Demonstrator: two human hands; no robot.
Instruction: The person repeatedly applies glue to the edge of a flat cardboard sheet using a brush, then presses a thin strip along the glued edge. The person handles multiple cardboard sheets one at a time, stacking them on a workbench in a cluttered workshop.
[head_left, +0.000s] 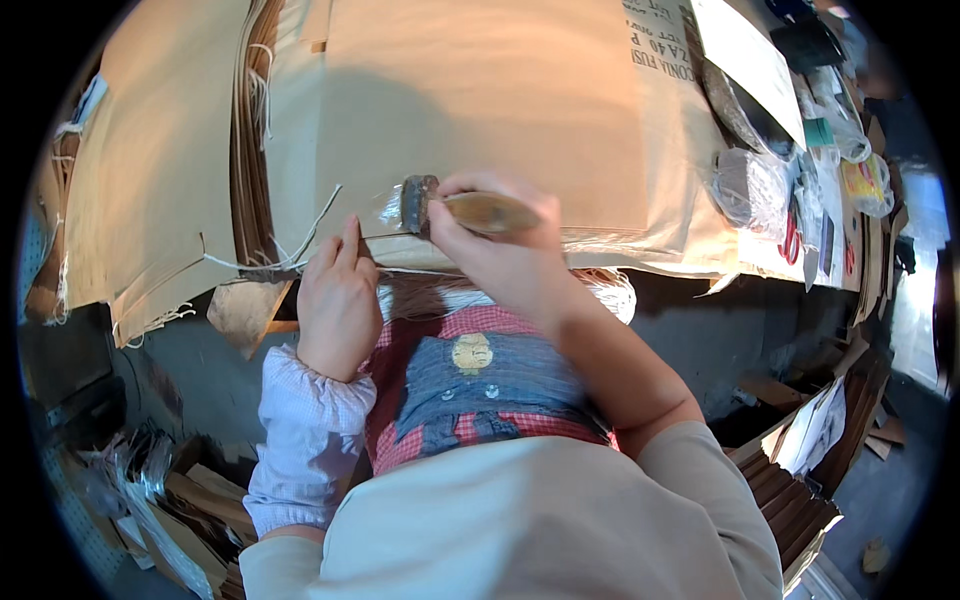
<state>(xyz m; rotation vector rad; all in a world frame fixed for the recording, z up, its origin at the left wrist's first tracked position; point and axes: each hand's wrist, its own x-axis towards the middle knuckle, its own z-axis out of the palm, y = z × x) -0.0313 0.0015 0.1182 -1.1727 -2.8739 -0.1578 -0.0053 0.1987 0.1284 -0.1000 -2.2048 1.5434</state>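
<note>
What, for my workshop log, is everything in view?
Brush: one, brown, centre
Paper sheets: several, brown, upper area
String: at least one, white, centre left
Plastic bag: at least one, clear, at right
Scissors: at least one pair, red-handled, beside that bag
Card: one, white, upper right
Layered stack: one, brown, lower right
Apron: one, red-checked and blue, waist
Shirt: one, pale, bottom centre
Gathered sleeve: one, pale, left forearm
Edge clutter: uncountable, mixed colours, both sides
Left hand: one, bare, resting on the paper
Right hand: one, bare, gripping the brush
</note>
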